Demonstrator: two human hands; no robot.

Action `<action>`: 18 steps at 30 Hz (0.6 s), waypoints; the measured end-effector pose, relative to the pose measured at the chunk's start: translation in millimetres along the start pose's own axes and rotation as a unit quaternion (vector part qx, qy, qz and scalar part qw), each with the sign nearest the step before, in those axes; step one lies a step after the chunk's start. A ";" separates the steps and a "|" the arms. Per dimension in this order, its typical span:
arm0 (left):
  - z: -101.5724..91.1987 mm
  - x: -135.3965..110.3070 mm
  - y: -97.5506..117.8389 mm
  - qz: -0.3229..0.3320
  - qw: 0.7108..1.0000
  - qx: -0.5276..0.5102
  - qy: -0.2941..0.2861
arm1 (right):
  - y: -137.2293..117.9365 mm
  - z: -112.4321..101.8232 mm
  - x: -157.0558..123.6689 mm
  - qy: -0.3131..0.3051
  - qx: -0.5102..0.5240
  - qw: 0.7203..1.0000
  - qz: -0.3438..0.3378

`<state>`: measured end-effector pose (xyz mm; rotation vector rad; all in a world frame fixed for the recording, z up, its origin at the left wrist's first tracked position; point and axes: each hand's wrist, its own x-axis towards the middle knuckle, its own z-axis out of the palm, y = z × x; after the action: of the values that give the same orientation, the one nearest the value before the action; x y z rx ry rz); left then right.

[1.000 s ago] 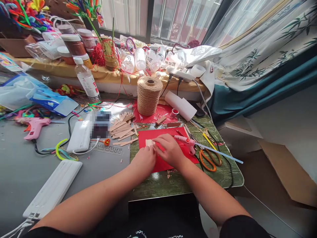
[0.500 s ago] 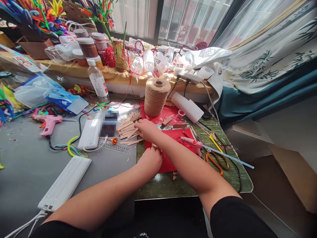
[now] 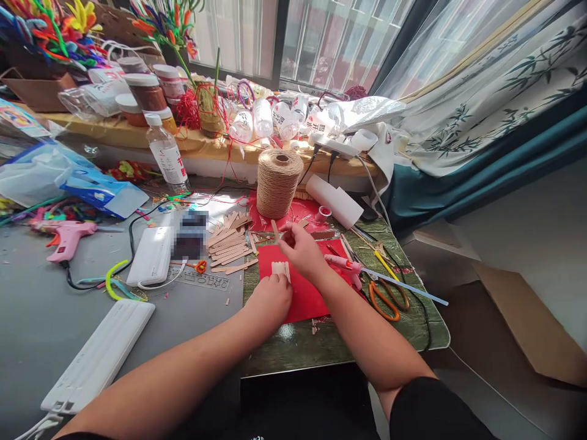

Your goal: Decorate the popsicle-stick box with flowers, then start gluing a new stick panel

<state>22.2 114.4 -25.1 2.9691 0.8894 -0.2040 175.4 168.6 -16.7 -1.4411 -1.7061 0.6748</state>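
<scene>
My right hand [image 3: 300, 249] is raised over a red paper sheet [image 3: 306, 293] and pinches a short wooden stick [image 3: 275, 229] between its fingertips. My left hand [image 3: 270, 298] rests on the sheet's left part, its fingers pressed on a small row of joined wooden sticks [image 3: 280, 268]. A loose pile of wooden sticks [image 3: 228, 242] lies just left of the sheet. The sheet sits on a green mat [image 3: 403, 318].
A spool of jute twine [image 3: 277, 182] stands behind the sheet. A pink glue gun [image 3: 342, 263], orange scissors [image 3: 387, 297] and a blue stick lie to the right. Left are a white power bank [image 3: 151, 255], another pink glue gun [image 3: 66, 235] and a water bottle [image 3: 166, 154].
My right hand went left to the stick pile, then came back over the red sheet holding a stick. My left hand stayed on the joined sticks.
</scene>
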 end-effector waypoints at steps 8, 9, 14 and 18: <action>-1.7 2.2 -0.9 0.004 1.000 0.008 -0.008 | 41.9 -10.7 -96.6 0.005 0.008 0.985 0.173; -2.1 3.0 -0.9 0.006 1.000 0.010 -0.011 | 40.7 -11.6 -97.4 0.005 -0.026 0.988 0.153; -4.7 5.5 -1.2 0.005 1.000 0.001 -0.015 | 37.9 -24.7 -100.5 -0.014 -0.149 0.989 0.001; -3.1 6.3 -1.2 0.003 1.000 -0.003 -0.015 | 43.7 -24.3 -108.0 -0.016 -0.177 0.983 -0.035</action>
<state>27.1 119.1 -22.8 2.9543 0.8760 -0.2457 224.7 70.7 -63.0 -1.6058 -1.9635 0.3686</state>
